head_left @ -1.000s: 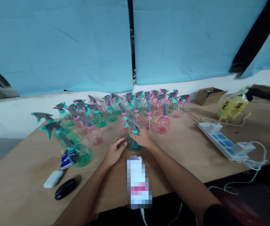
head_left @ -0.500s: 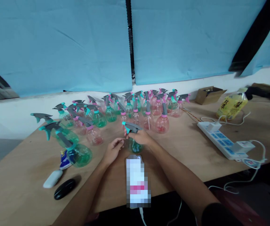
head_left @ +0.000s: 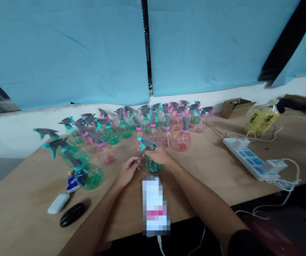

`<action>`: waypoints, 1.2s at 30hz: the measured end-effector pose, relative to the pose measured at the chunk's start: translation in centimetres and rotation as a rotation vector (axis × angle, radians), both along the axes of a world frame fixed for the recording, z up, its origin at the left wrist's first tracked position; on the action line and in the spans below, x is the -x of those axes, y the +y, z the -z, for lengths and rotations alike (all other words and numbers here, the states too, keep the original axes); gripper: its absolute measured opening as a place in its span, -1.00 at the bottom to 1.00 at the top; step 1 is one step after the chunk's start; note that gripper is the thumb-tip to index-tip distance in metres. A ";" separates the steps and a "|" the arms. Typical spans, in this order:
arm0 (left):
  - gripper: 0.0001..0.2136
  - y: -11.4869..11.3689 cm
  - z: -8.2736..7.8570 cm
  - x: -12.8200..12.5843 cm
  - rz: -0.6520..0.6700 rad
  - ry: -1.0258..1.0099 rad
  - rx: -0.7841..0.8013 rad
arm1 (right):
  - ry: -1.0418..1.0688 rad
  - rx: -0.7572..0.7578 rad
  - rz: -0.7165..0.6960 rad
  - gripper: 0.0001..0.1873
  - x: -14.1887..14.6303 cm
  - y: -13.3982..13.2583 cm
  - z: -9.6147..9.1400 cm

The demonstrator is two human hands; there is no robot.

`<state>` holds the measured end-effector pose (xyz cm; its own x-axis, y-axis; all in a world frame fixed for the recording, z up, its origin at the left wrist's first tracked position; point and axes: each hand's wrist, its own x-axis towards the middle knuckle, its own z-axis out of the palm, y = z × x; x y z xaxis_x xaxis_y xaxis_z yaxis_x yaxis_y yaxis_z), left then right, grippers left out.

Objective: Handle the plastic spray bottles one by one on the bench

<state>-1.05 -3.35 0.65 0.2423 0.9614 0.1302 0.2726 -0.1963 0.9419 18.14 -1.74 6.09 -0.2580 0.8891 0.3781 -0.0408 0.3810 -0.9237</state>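
Note:
My right hand (head_left: 157, 155) is wrapped around the neck of a green spray bottle (head_left: 153, 166) just under its grey spray head. The bottle stands upright on the table, with its turquoise trigger towards the left. Beside it on the left is my left hand (head_left: 129, 170), fingers loosely bent and slightly apart, with nothing visible in them. Its fingertips come close to the bottle; whether they touch it I cannot tell. A phone (head_left: 155, 199) with a blurred screen lies just in front of the bottle, a white cable plugged into its lower end.
Several pink and green spray bottles (head_left: 183, 140) stand across the back and left of the table (head_left: 206, 170). At left lie a white case (head_left: 58, 203), a black case (head_left: 72, 214) and a blue packet (head_left: 73, 182). A power strip (head_left: 249, 160), yellow-labelled bottle (head_left: 262, 119) and carton (head_left: 235, 108) are at right.
The whole view has shifted very slightly. My right hand keeps its hold on the spray bottle, and my left hand stays beside it, almost unchanged.

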 end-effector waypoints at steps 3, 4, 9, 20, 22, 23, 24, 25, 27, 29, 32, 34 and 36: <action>-0.67 0.0 -0.1 -0.1 -0.002 0.004 -0.002 | -0.001 -0.004 -0.002 -0.75 -0.1 0.2 0.3; -0.67 0.0 -0.1 -0.1 0.000 0.007 -0.003 | 0.003 -0.006 -0.008 -0.74 -0.1 0.3 0.4; -0.67 -0.1 -0.1 -0.2 0.006 0.024 -0.006 | 0.025 0.012 -0.050 -0.66 0.2 0.3 0.3; -0.68 -0.1 0.2 -0.1 0.031 0.016 -0.026 | -0.006 -0.003 -0.106 -0.64 -0.1 0.4 0.3; -0.68 -0.1 0.3 -0.1 0.034 0.013 -0.026 | 0.042 0.008 -0.127 -0.67 0.1 0.3 0.2; -0.69 -0.1 0.3 -0.1 0.036 0.011 -0.025 | 0.055 0.012 -0.137 -0.68 0.1 0.2 0.2; -0.70 -0.1 0.2 -0.1 0.039 0.010 -0.027 | 0.055 0.013 -0.152 -0.69 0.1 0.2 0.0; -0.70 -0.1 0.2 -0.1 0.042 0.009 -0.029 | 0.046 0.012 -0.172 -0.68 0.0 0.1 -0.1; -0.70 -0.1 0.2 -0.1 0.044 0.016 -0.030 | 0.014 0.001 -0.203 -0.66 -0.1 0.1 -0.3; -0.68 -0.2 0.0 -0.2 0.041 0.027 -0.025 | -0.013 -0.014 -0.214 -0.65 -0.3 0.1 -0.3; -0.68 -0.3 -0.3 -0.4 0.037 0.022 -0.017 | -0.010 -0.030 -0.204 -0.66 -0.3 0.3 0.0; -0.68 -0.4 -0.5 -0.5 0.032 0.007 -0.011 | -0.006 -0.043 -0.196 -0.68 -0.2 0.4 0.2; -0.68 -0.5 -0.5 -0.5 0.028 -0.002 -0.002 | -0.025 -0.047 -0.191 -0.70 -0.1 0.5 0.3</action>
<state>-0.52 -3.83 1.16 0.2686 0.9540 0.1330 0.2653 -0.2060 0.9419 18.27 -1.23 5.77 -0.4304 0.8045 0.4093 -0.0941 0.4110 -0.9068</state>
